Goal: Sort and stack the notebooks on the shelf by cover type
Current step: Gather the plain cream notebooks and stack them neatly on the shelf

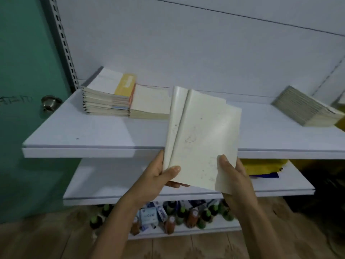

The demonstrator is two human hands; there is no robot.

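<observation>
Two or three plain cream notebooks [201,135], fanned apart and speckled with marks, are held in front of the top shelf [93,131]. My left hand [158,176] grips their lower left corner, thumb on the cover. My right hand [233,174] pinches the lower right corner. On the shelf at the left lies a stack of notebooks with white and yellow covers [108,94]. Right beside it sits a lower stack of plain cream notebooks [151,103]. A slanted grey stack of notebooks [306,107] lies at the far right.
A green door with a round metal knob [50,102] stands to the left. The middle shelf [112,176] holds a yellow and blue item [263,167] at the right. Several bottles and small boxes [177,215] fill the bottom shelf above a wooden floor.
</observation>
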